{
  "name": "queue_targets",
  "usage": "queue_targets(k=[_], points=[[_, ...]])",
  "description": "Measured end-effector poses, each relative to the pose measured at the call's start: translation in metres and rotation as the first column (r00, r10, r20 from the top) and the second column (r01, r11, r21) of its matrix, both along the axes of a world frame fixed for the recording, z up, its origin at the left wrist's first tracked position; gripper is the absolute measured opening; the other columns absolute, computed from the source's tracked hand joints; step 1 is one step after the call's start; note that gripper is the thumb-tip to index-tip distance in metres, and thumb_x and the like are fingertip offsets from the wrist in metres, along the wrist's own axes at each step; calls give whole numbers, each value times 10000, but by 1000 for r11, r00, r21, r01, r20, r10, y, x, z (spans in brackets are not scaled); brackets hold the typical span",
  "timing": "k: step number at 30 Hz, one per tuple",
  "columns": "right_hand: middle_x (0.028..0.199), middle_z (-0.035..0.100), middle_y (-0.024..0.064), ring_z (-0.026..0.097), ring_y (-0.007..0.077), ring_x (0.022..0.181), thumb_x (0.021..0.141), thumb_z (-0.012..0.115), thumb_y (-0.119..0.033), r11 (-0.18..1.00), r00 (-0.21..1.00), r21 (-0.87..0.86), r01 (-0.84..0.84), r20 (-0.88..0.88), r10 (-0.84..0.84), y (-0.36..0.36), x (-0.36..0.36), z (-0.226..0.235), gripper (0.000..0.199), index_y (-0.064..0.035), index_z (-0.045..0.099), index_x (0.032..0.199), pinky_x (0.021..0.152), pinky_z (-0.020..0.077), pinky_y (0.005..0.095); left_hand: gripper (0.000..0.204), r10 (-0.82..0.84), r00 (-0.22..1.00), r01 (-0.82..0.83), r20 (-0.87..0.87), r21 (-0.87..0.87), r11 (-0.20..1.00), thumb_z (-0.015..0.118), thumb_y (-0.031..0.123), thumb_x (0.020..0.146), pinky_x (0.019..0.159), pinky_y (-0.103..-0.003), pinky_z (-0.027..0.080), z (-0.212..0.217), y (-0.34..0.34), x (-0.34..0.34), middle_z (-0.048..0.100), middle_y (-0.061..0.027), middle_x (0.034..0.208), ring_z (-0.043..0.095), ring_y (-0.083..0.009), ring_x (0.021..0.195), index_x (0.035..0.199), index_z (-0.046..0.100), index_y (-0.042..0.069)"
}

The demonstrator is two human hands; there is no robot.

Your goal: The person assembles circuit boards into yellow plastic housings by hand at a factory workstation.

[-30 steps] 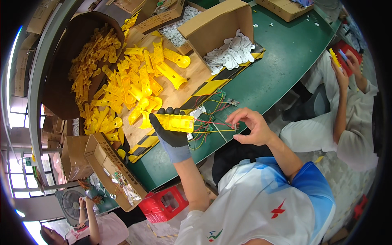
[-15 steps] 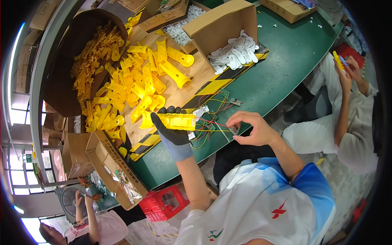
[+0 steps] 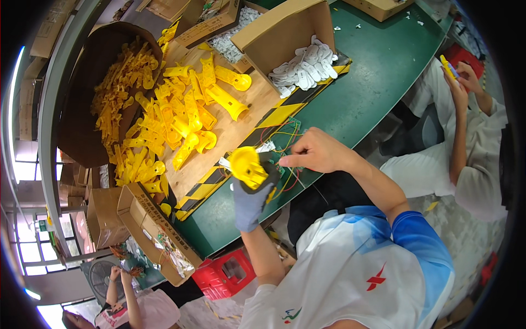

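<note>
My left hand (image 3: 249, 203), in a grey glove with black fingers, is wrapped round a yellow plastic housing (image 3: 246, 167). The housing's round, flared end is turned up toward me. Close to its right, my right hand (image 3: 315, 153) is bare, thumb and index finger pinched together. What lies between those fingertips is too small and covered to tell. Red and yellow wires (image 3: 296, 178) loop below them toward the housing. Green circuit boards (image 3: 295, 125) with more wires lie on the table behind the fingers, partly hidden.
Many yellow housings (image 3: 189, 109) are heaped on a wooden board edged with black-yellow tape (image 3: 274, 118), spilling from a large round bin (image 3: 82, 131). A carton of white plastic pieces (image 3: 307, 68) stands behind. Another carton (image 3: 159, 236) sits front left, near a red stool (image 3: 224, 274). Co-workers (image 3: 466, 126) sit nearby.
My left hand has turned the housing from lying lengthwise to showing its round end. My right hand has moved left and slightly up, closer to it; the small board it pinched is now hidden.
</note>
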State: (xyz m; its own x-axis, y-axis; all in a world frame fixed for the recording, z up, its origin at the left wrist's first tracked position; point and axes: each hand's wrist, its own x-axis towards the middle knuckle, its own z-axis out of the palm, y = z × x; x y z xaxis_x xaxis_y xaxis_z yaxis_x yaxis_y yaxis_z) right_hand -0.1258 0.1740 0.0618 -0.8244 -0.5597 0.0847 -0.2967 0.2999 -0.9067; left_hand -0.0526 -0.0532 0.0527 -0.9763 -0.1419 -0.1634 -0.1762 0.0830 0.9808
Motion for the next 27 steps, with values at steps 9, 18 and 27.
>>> queue_targets(k=[9, 18, 27], points=[[481, 570, 85, 572, 200, 459, 937, 538, -560, 986, 980, 62, -157, 132, 148, -21, -10, -22, 682, -6, 617, 548, 497, 445, 315, 708, 41, 999, -41, -20, -35, 999, 830, 59, 712, 872, -329, 488, -41, 19, 8, 558, -95, 1198, 572, -178, 1036, 1298, 433, 42], [670, 657, 40, 589, 69, 595, 921, 658, -232, 933, 861, -360, -2, 474, 185, 3, 19, -34, 234, -16, 668, 832, 537, 443, 218, 566, 317, 948, -311, -14, 168, 936, 744, -21, 775, 867, -313, 495, -46, 18, 15, 581, -102, 1146, 585, -191, 1027, 1262, 456, -3], [604, 614, -1, 515, 33, 535, 897, 680, -183, 961, 967, -258, -97, 206, 152, 6, -1, -3, 246, -12, 644, 724, 492, 384, 213, 595, 234, 971, -237, 55, 43, 971, 795, 60, 750, 874, -316, 487, -48, 10, 32, 584, -113, 1129, 581, -202, 1026, 1247, 474, -7]])
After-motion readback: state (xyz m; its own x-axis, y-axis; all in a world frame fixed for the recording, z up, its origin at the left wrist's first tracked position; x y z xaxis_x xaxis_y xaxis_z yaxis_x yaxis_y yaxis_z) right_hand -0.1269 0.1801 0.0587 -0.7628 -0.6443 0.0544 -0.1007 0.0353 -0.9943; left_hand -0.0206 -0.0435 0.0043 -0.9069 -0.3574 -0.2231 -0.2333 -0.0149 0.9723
